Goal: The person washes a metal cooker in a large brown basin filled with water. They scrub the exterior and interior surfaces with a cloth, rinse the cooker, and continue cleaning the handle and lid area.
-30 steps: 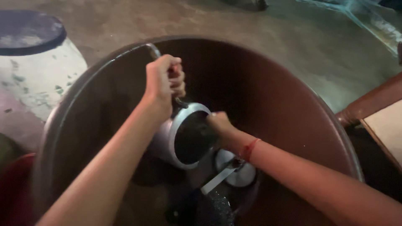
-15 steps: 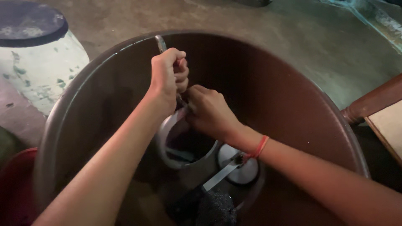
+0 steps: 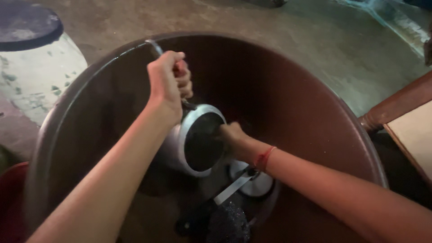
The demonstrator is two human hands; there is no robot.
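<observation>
At far left a pale round drum with a dark lid (image 3: 31, 58) stands on the concrete floor beside the big brown tub (image 3: 315, 112), whose rim fills most of the view, and a wooden chair edge (image 3: 396, 105) shows at right. Inside the tub a metal pot (image 3: 191, 139) lies tipped on its side with its dark mouth facing right, above a round metal lid (image 3: 252, 180) resting on the bottom. The left hand (image 3: 168, 83) is fisted tight around the pot's handle, lifting it at an angle, while the right hand (image 3: 231, 137), a red thread at its wrist, reaches into the pot's mouth with fingers curled, what they grip hidden.
</observation>
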